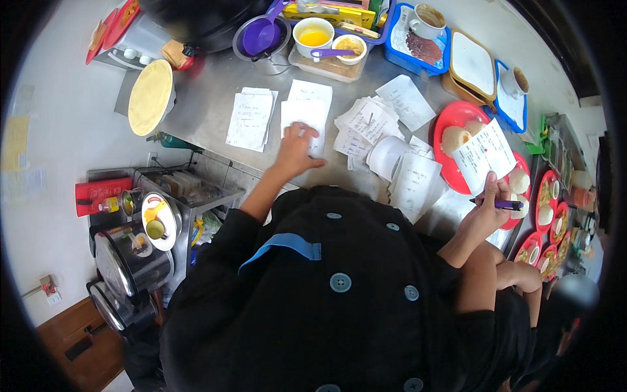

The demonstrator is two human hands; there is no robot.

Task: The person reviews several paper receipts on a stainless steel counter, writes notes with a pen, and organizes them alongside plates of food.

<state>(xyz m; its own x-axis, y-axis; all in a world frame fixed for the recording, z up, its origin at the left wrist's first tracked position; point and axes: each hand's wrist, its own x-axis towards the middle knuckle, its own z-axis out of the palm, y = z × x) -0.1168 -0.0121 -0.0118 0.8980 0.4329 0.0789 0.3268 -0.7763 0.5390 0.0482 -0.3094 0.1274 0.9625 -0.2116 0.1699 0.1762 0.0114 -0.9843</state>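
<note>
Steel counter (pixel 208 98) here's got paper all over it, with loose slips (pixel 372 121) heaped at about 1 o'clock and a red plate (pixel 445 168) nearer 2. Going by the head view, the person's left hand (pixel 297 153) is at 12, fingers spread and loosely curled over some white sheets (pixel 307 110). Their right hand (pixel 480 215), roughly 3 o'clock, has a narrow pinch on a handwritten ticket (pixel 484 157) plus a purple pen (pixel 508 204).

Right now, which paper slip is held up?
The paper slip in the right hand, alongside the purple pen; the other slips lie on the metal counter.
</note>
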